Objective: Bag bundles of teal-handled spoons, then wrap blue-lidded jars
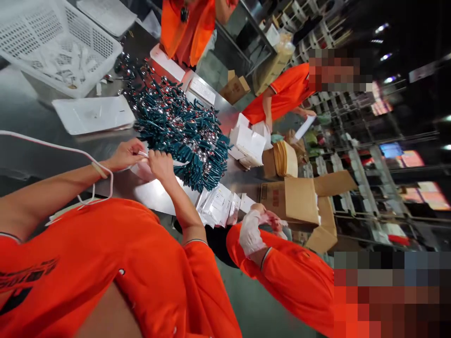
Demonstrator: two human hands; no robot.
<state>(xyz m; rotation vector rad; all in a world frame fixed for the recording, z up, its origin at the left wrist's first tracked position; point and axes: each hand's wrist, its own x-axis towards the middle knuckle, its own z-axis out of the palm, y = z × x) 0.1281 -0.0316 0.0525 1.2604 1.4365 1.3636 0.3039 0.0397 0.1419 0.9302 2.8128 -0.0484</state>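
Note:
Both my hands are close together over the near edge of the metal table. My left hand (pixel 127 154) is closed, its fingers pinching a thin white piece (pixel 143 154). Right beside it, my right hand (pixel 160 164) is closed around the other side of that piece, and a white strip sticks out past its knuckles. What exactly the piece is cannot be made out. Just beyond my hands lies a large heap of dark green-handled metal utensils (pixel 183 126). A white cable (pixel 45 142) runs across my left forearm.
A white plastic basket (pixel 95 40) with small white pieces stands at the upper left, near a white tray (pixel 93 115). Packets (pixel 217 204) lie right of my hands. Cardboard boxes (pixel 301 199) stand farther right. People in orange work around the table.

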